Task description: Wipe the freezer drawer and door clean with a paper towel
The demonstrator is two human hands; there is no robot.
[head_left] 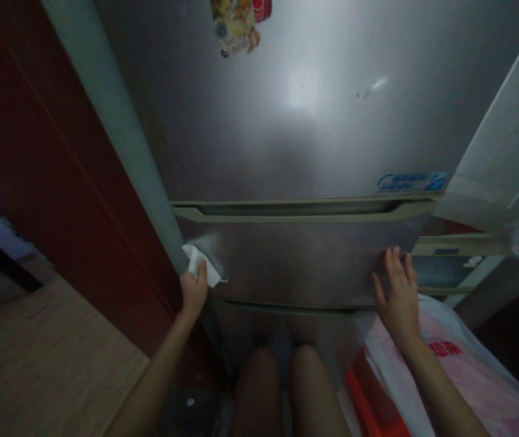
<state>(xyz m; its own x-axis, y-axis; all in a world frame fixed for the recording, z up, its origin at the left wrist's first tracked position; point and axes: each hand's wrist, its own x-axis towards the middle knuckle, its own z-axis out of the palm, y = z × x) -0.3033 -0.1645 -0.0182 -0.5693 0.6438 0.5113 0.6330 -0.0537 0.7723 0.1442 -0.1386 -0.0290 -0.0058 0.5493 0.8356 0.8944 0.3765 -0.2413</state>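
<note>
A grey metallic refrigerator stands before me, its large upper door [286,133] above a middle drawer [295,261]. In my left hand [194,292] is a folded white tissue [201,266], pinched under the thumb against the drawer's left edge. My right hand [398,291] lies against the drawer's right side with fingers stretched out, holding nothing; a ring shows on one finger. A recessed handle [300,217] runs along the drawer's top. Below it is another drawer front [281,328], partly behind my knees.
Left of the refrigerator stands a dark red door frame [81,200], with wooden floor [54,352] beyond. A white plastic bag [468,364] and a red container [373,394] sit at lower right. A magnet [236,27] and a blue sticker [414,181] are on the upper door.
</note>
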